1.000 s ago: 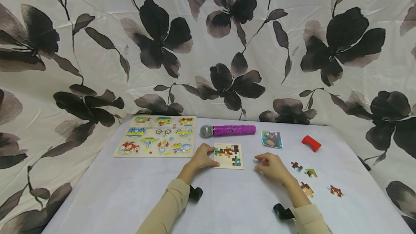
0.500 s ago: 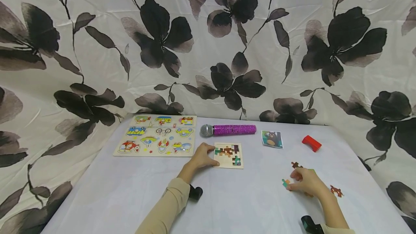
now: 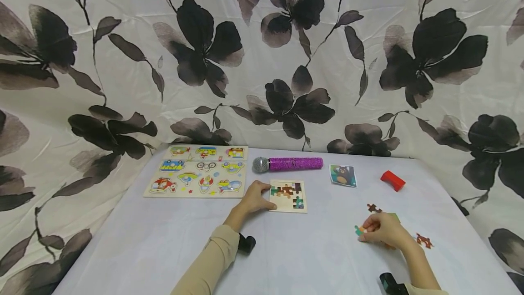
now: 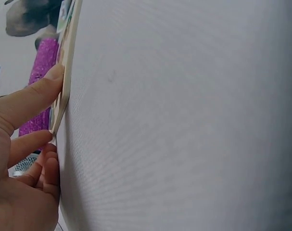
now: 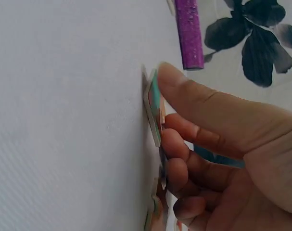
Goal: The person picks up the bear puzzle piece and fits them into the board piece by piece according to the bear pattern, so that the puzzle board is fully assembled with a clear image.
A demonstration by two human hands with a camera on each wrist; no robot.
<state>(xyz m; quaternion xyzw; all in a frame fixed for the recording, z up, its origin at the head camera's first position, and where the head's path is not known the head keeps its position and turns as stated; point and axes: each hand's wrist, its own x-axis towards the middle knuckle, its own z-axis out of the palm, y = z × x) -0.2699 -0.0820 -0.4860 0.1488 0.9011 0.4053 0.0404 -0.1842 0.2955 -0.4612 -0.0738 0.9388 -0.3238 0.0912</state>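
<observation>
My left hand [image 3: 254, 198] holds a small wooden jigsaw board [image 3: 282, 207] by its left side, thumb at the lower corner. Several brown and green pieces are set in the board; the rest of it is bare wood. In the left wrist view the thumb lies on the edge of the board [image 4: 67, 82]. Off to the right, my right hand [image 3: 386, 230] pinches a teal and orange jigsaw piece [image 3: 358, 230] low over the white tablecloth. In the right wrist view the thumb is on the green face of the piece [image 5: 154, 108], with fingertips at its other side.
Loose jigsaw pieces lie round the right hand, one brown [image 3: 424, 240], one dark brown [image 3: 374, 208]. Behind are a picture card [image 3: 343, 175], a red block [image 3: 393, 180] and a purple microphone [image 3: 294, 164]. A vehicle puzzle board [image 3: 192, 190] lies at left.
My right hand has moved right and nearer, from beside the jigsaw board to the loose pieces, and its fingers have closed on one. The left hand has stayed on the board.
</observation>
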